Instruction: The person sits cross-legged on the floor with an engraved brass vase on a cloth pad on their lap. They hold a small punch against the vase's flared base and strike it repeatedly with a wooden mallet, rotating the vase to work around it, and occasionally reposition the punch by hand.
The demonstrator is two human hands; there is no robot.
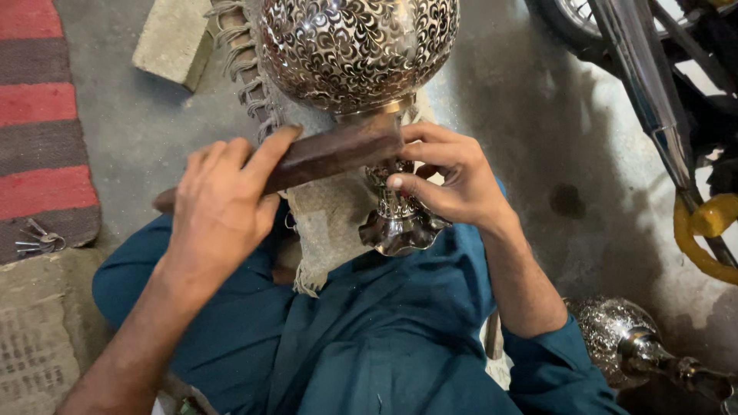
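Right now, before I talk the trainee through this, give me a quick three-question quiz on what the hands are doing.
1. True or false: the left hand lies on a dark wooden bar.
2. What does the right hand pinch? A) a bunch of keys B) the narrow stem of the engraved metal vessel C) a yellow hose
3. Fill in: a second engraved vessel lies on the ____ by the person's right side.

Key: 1 true; 2 B; 3 floor.
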